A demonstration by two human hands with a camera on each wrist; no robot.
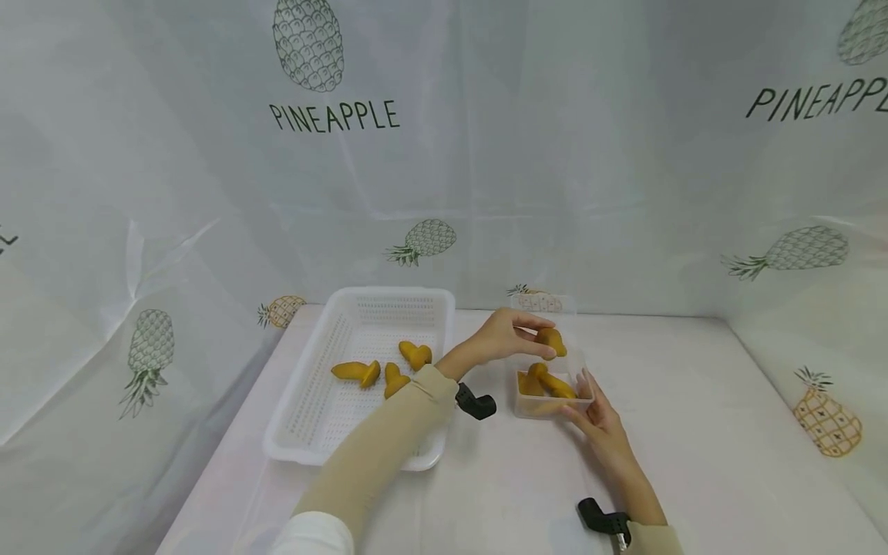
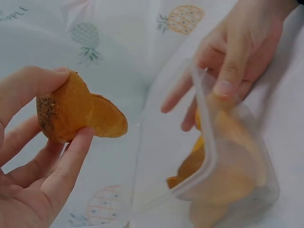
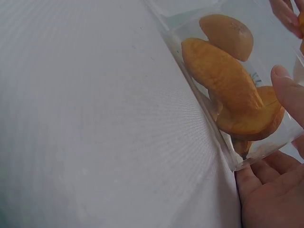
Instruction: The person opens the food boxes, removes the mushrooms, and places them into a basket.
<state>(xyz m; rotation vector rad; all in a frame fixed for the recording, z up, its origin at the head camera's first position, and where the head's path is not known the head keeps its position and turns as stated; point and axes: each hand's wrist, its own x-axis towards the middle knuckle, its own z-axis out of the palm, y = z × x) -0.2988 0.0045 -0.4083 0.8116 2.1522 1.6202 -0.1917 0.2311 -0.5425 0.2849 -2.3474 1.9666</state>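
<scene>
My left hand [image 1: 509, 335] pinches a yellow-brown mushroom [image 2: 71, 107] between thumb and fingers, above a small clear plastic box [image 1: 537, 407]. One end of this mushroom has a rough dark patch. My right hand [image 1: 602, 424] grips the box at its near right corner, with the thumb [image 3: 289, 95] by the rim and other fingers low along the outside. Several mushrooms lie inside the box, among them a long-stemmed mushroom [image 3: 223, 76] across the others. The box's clear lid [image 1: 565, 303] stands raised at the back.
To the left is a white perforated plastic basket [image 1: 291, 432] holding several more mushrooms, one a long-stemmed mushroom [image 1: 355, 371]. My left forearm [image 1: 388, 439] crosses over the basket's right side. A pineapple-print sheet [image 1: 555, 193] hangs behind the white table [image 1: 694, 432].
</scene>
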